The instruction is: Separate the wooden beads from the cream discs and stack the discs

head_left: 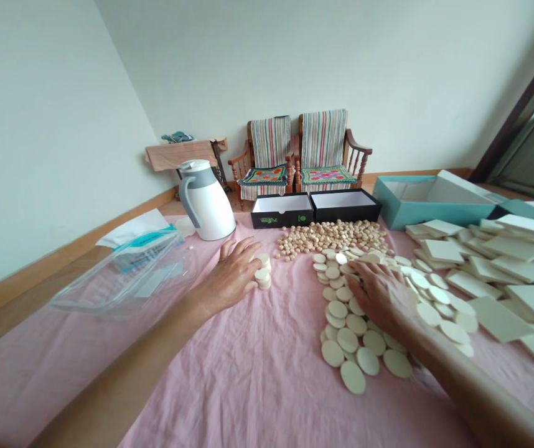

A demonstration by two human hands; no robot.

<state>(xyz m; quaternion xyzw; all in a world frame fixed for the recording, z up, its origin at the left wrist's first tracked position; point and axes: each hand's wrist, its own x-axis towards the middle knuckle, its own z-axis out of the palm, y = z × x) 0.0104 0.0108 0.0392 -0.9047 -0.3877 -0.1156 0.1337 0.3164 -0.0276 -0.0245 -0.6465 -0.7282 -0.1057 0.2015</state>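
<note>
My left hand (235, 274) rests on the pink tablecloth (257, 373), its fingers curled round a small stack of cream round discs (262, 272). My right hand (375, 292) lies palm down, fingers spread, on a wide spread of loose cream discs (348, 339) to the right of the stack. Beyond the discs lies a heap of small tan wooden beads (327, 237). Cream square tiles (505, 267) are piled at the right.
A white jug with a grey handle (205, 200) stands at the back left. Two open black boxes (316, 208) and a teal box (428, 199) sit behind the beads. A clear plastic container (127, 277) lies at the left. Two wooden chairs (299, 155) stand by the wall.
</note>
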